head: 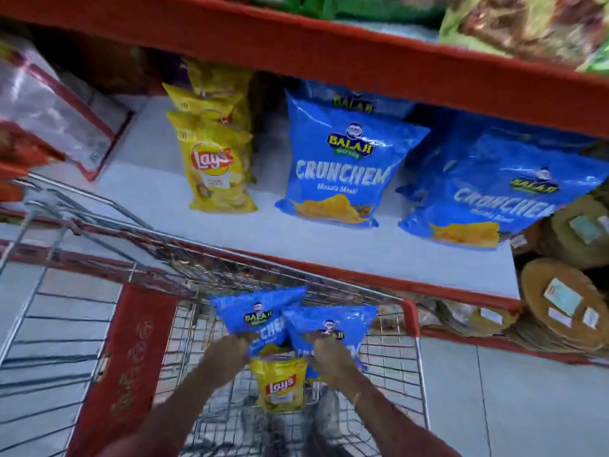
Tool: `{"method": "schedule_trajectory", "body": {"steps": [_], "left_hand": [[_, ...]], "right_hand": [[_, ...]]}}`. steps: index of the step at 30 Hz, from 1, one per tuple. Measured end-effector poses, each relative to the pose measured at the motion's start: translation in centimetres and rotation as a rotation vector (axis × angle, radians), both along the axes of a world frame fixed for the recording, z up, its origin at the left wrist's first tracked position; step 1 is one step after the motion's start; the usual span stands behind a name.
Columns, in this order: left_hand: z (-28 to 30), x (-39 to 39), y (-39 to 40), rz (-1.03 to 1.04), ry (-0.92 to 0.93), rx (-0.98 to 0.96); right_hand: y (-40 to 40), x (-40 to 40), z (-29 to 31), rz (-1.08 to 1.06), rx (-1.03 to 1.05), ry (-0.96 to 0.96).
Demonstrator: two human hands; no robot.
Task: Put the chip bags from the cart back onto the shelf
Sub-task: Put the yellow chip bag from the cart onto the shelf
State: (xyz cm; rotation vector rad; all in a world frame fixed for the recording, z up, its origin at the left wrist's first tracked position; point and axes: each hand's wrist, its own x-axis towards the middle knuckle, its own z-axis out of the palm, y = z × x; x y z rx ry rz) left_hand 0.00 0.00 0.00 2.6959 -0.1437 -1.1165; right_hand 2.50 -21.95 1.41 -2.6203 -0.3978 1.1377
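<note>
Bags in hand: two blue chip bags, one in the left hand and one in the right, held up side by side over the cart and overlapping at their inner edges.
Left hand: the left hand is closed on the lower left corner of its blue bag; the fingers are too blurred to tell apart.
Right hand: the right hand is clamped on the lower part of the other blue bag, with a thin bangle on its wrist.
Yellow bag: a small yellow chip bag sits just below the two blue ones, between the forearms; whether a hand holds it or it rests in the cart I cannot tell.
Cart: a wire cart with a red rim, pushed up close to the front edge of the shelf.
Shelf: a pale shelf with a red front lip; a row of yellow chip bags stands left of centre, a large blue bag leans at the middle, and another blue bag leans toward the right end.
In the way: the red upper shelf overhangs the bag tops.
Right end: round brown packets with white labels, stacked.
Left end: clear packets with red trim.
</note>
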Motion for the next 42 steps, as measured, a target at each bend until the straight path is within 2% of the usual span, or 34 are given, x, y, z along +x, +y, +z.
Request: {"method": "schedule_trajectory", "body": {"steps": [5,12,20,24,31,36,42], "left_hand": [[-3.0,-1.2,-1.6,0.129,0.109,-0.063],[-3.0,-3.7,-2.2,0.290,0.060,-0.225],[2.4,-4.1,-0.1,0.460,-0.305,-0.422],[7.7,-2.7,1.1,0.547,-0.495,-0.563],[17.3,1.9,2.9,0.601,-0.818,-0.759],[22.5,6.6,4.6,0.689,-0.938,-0.889],[24.8,12.0,7.1,0.619,-1.071,-0.793]], "right_hand": [[1.1,-1.3,-3.2,-0.018,-0.155,0.117],[0.3,-3.7,-3.6,-0.226,0.014,0.067],[-1.1,-3.2,1.9,-0.304,0.321,-0.058],[-1.4,-1.3,7.0,-0.339,0.488,-0.208],[0.1,4.0,17.2,-0.511,0.835,-0.272],[3.0,8.4,22.9,-0.468,0.914,-0.444],[6.5,13.8,24.2,-0.513,0.878,-0.504]]}}
